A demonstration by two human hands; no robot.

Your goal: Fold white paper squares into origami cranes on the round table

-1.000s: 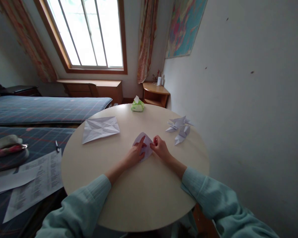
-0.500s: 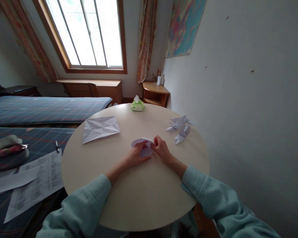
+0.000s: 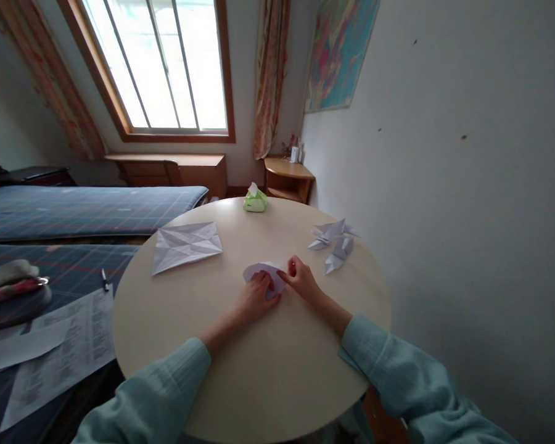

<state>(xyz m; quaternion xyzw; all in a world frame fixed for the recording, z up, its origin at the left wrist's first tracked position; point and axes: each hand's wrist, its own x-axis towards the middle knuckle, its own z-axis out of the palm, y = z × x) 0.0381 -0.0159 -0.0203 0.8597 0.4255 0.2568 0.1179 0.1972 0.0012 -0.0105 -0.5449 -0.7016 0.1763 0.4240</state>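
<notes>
A small white folded paper (image 3: 261, 272) lies near the middle of the round cream table (image 3: 259, 364). My left hand (image 3: 254, 297) rests on its near part, fingers curled down and pressing it to the tabletop. My right hand (image 3: 300, 279) pinches the paper's right edge between thumb and fingers. Both sleeves are pale green.
A creased white sheet (image 3: 185, 245) lies at the table's left, several folded paper figures (image 3: 333, 242) at the right, and a green tissue pack (image 3: 255, 200) at the far edge. Beds with printed papers (image 3: 50, 351) and a pen (image 3: 104, 279) stand left; a wall runs along the right.
The paper's far flap, which stood out flat a second ago, has been folded down toward me. My left hand has shifted from pointing on it to pressing it flat.
</notes>
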